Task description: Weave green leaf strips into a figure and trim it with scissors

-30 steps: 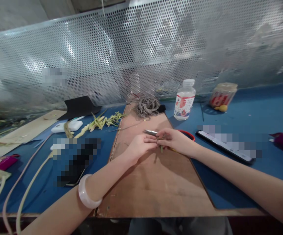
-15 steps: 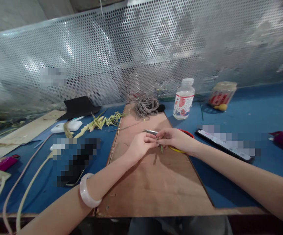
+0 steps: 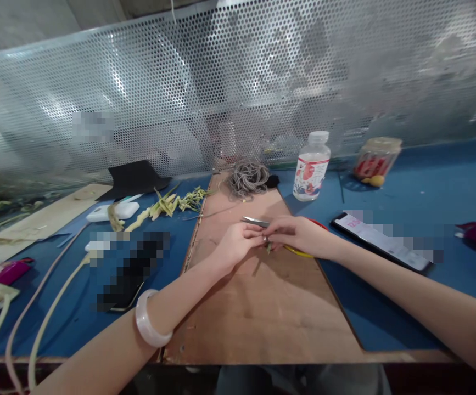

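Observation:
Over the wooden board (image 3: 258,318), my left hand (image 3: 241,241) and my right hand (image 3: 295,235) meet, with their fingertips pinched together. A small greenish strand, perhaps plant stem or cord, (image 3: 268,248) pokes out below the fingertips; most of it is hidden. Scissors (image 3: 255,221) with red and yellow handles lie under or behind my right hand, blades pointing left. Whether that hand touches them I cannot tell. A pale bangle (image 3: 149,319) circles my left wrist. Beyond my hands a coil of grey cord (image 3: 249,180) rests on the board.
A labelled bottle (image 3: 311,167) and a lidded jar (image 3: 378,159) stand at the back right. One phone (image 3: 381,241) lies right, another dark phone (image 3: 134,269) left. Yellow-green plant pieces (image 3: 166,206), a white power bank (image 3: 114,213) and cables (image 3: 56,302) occupy the left. A perforated metal screen (image 3: 205,88) closes the back.
Both hands stay almost in place, fingertips still together. The small greenish strand has shifted slightly left and shows less below the fingers. The view has moved a little.

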`<state>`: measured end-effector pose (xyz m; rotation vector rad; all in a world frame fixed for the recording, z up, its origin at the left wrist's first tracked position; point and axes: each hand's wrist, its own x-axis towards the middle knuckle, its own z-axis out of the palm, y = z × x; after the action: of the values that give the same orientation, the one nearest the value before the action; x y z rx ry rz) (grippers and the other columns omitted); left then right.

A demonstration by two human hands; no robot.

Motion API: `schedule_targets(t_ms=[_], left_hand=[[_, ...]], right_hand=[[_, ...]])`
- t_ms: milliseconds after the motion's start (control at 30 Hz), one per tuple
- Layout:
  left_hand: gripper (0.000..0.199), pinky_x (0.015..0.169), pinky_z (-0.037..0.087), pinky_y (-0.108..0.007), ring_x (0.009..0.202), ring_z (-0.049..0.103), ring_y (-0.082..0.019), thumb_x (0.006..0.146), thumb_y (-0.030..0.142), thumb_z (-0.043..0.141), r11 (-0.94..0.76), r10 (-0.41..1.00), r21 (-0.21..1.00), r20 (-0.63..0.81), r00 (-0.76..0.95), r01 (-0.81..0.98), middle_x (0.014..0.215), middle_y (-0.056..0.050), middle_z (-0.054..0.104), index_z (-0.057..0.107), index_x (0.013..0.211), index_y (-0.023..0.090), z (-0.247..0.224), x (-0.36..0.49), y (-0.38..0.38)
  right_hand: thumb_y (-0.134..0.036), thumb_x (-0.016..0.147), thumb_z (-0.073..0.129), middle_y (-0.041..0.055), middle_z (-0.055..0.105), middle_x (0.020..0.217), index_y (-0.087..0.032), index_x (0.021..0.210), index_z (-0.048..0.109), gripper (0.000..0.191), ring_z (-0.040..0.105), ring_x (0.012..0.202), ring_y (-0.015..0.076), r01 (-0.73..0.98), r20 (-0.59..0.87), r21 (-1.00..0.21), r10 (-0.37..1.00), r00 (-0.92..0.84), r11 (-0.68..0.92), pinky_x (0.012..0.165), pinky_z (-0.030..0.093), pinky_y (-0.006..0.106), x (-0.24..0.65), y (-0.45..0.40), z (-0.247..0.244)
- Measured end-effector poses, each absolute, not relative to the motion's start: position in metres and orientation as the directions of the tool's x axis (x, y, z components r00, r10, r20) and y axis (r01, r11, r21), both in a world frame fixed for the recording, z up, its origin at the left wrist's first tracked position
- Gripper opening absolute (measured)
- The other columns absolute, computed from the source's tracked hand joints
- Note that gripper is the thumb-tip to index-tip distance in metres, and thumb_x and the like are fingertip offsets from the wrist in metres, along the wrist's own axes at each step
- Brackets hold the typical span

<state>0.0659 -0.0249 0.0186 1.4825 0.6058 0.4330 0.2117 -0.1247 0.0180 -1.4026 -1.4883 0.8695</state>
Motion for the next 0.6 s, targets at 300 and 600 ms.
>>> schedule_targets(t_ms=[300,600], left_hand=[[0.031,0.070,0.045,-0.029,0.066,0.061,-0.014,0.061,0.015,0.073,0.053,0.611,0.992,-0.123,0.782,0.114,0.076,-0.010,0.068,0.056,0.085,0.008,0.0167,0.0660,-0.0226],[0.028,0.068,0.046,-0.026,0.065,0.060,-0.012,0.063,0.015,0.071,0.048,0.616,0.991,-0.129,0.777,0.127,0.077,-0.010,0.067,0.056,0.085,0.007,0.0223,0.0649,-0.0237]], right_hand=[[-0.028,0.080,0.053,0.0026,0.057,0.084,-0.020,0.078,0.061,0.011,0.059,0.066,0.0123,0.616,0.343,-0.749,0.938,0.046,0.243,0.062,0.049,0.026,0.2117,-0.1264,0.0115],[-0.018,0.078,0.051,0.0047,0.056,0.091,-0.021,0.077,0.061,0.011,0.056,0.080,0.0152,0.751,0.442,-0.572,0.895,-0.058,0.331,0.072,0.047,0.027,0.2106,-0.1287,0.0188]])
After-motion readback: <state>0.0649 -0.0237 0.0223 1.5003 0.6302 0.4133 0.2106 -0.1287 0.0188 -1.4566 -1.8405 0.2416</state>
